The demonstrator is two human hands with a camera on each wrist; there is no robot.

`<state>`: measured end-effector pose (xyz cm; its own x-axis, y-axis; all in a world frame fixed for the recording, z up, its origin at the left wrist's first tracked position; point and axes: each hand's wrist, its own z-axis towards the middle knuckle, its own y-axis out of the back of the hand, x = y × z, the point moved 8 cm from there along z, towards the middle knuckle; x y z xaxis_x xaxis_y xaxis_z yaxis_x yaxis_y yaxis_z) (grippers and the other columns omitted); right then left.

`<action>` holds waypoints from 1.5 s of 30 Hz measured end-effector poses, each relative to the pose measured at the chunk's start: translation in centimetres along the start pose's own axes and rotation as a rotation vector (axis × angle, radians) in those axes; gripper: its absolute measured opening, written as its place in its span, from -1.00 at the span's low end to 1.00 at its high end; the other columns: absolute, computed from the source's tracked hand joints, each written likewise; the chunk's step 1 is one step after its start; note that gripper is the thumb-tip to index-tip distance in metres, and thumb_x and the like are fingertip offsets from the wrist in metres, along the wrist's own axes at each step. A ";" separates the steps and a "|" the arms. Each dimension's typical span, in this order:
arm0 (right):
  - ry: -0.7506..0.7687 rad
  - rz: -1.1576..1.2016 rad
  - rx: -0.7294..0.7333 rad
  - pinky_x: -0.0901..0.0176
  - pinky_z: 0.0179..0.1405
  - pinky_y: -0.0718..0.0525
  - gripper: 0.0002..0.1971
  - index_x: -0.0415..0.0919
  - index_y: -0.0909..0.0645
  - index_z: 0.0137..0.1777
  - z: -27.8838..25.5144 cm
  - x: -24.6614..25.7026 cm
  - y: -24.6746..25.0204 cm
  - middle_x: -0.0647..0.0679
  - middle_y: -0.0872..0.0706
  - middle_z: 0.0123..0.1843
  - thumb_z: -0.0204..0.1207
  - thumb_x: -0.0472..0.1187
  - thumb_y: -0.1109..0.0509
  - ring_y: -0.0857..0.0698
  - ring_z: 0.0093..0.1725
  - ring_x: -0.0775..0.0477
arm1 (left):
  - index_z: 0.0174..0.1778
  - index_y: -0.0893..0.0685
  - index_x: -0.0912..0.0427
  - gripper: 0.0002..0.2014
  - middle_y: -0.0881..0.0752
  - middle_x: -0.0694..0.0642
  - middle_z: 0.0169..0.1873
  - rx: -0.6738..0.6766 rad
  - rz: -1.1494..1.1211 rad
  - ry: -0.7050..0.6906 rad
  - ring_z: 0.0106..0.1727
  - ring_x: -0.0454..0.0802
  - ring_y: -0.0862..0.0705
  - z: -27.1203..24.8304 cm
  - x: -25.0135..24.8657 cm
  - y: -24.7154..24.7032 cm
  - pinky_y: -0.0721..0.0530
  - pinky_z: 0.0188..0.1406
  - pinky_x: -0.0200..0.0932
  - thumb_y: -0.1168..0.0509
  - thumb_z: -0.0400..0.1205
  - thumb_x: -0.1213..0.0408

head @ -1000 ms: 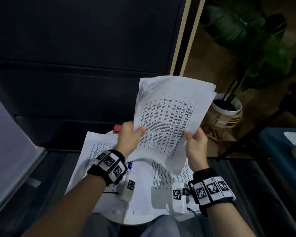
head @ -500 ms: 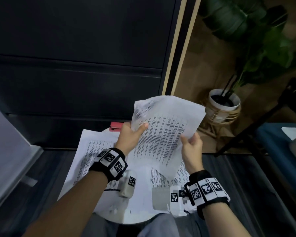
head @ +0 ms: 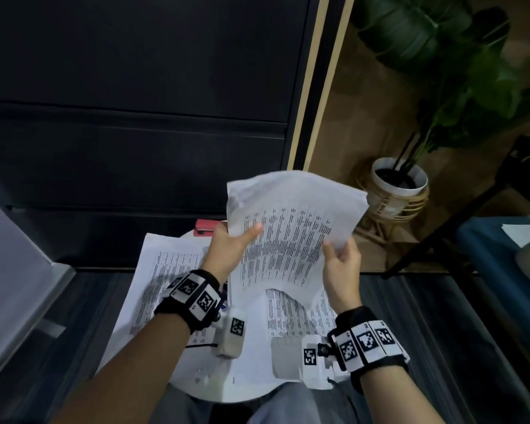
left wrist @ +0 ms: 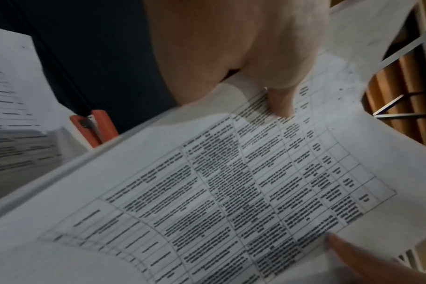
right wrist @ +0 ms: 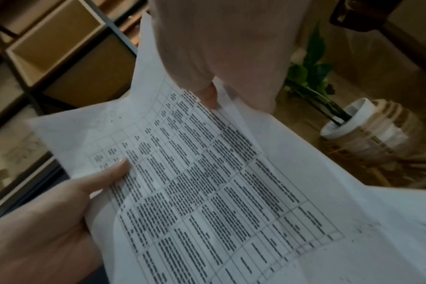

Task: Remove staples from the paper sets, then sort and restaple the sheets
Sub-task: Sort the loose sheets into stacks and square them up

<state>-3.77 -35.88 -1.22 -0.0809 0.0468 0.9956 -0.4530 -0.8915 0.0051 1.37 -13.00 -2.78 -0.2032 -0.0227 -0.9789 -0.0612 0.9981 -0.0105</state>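
You hold the paper set (head: 291, 237) in the air at the centre of the head view, above the round white table (head: 251, 390) low in the frame. Your left hand (head: 227, 249) pinches its left edge, thumb on the printed face and fingers behind. Your right hand (head: 340, 264) pinches the right edge the same way.

Expect this set to handle as light and limp. It already bows between your two grips, and its lower edge sags toward the table. Several sheets show at the right edge in the right wrist view, so they may fan or slip apart if you loosen one side. Take hold near a corner, close to where a staple would sit; no staple is visible here, so I cannot tell whether the sheets are bound. Thin paper tears readily, so pull gently.

More printed sheets (head: 166, 289) lie on the table at lower left, and a red stapler (head: 204, 228) sits just above them.
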 end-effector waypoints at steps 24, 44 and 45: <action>0.224 0.002 0.003 0.46 0.10 -0.57 -0.76 0.00 -0.34 0.22 -0.4 2.3 -1.6 0.17 -0.60 0.12 0.73 -0.38 -0.08 -0.62 0.09 0.29 | 0.23 -0.43 0.11 -0.46 -0.59 -0.07 0.10 -0.110 -0.194 -0.062 0.36 0.08 -0.53 0.3 -1.8 0.5 -0.48 0.26 -0.08 -0.53 0.44 0.08; -0.393 0.016 0.032 0.22 -0.53 -0.36 -0.80 -0.14 -0.40 -0.12 -1.6 -6.7 -1.5 -0.05 -0.34 -0.49 0.64 -0.39 -0.02 -0.35 -0.58 -0.01 | 0.54 -0.37 0.07 -0.12 -0.48 -0.02 0.49 0.221 -0.017 0.170 0.52 -0.03 -0.40 2.2 4.3 2.8 -0.29 0.55 0.20 -0.60 0.34 -0.04; -0.429 0.047 0.027 0.24 -0.53 -0.31 -0.78 -0.11 -0.37 -0.14 -2.1 -7.6 -1.5 -0.02 -0.29 -0.51 0.64 -0.39 -0.01 -0.30 -0.59 0.01 | 0.53 -0.40 0.04 -0.22 -0.52 -0.01 0.47 0.222 0.036 0.147 0.50 -0.01 -0.45 2.1 5.4 2.9 -0.35 0.53 0.21 -0.55 0.41 0.01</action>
<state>-4.36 -33.91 -8.95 0.2780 -0.1803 0.9435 -0.4338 -0.8999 -0.0442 2.16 -10.12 -8.50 -0.3418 0.0212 -0.9395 0.1614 0.9862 -0.0364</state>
